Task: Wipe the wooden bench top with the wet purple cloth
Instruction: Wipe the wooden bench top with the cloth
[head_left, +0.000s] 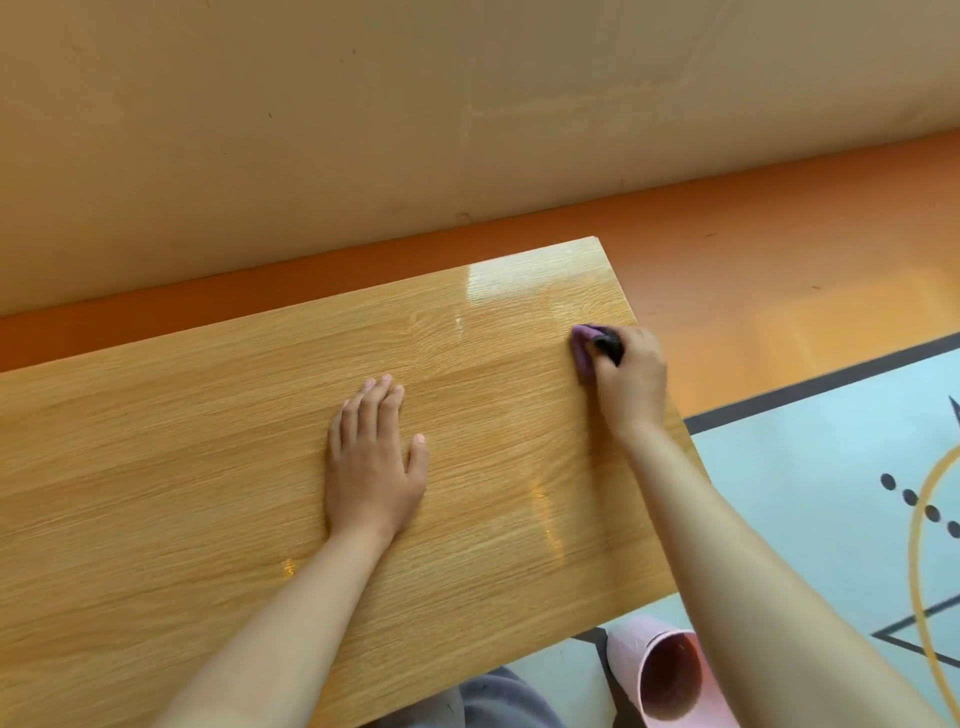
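Observation:
The wooden bench top (208, 467) fills the lower left, light oak grain with a glossy wet sheen near its far right corner. My right hand (631, 376) grips the bunched purple cloth (583, 349) and holds it down on the bench near the right edge; only the cloth's left part shows past my fingers. My left hand (371, 462) lies flat, palm down with fingers straight, on the middle of the bench.
A beige wall (415, 114) rises behind the bench above an orange floor strip (753, 270). To the right the floor is pale blue with dark lines and a yellow curve (831, 493). A pink slipper (660, 675) sits below the bench's near right corner.

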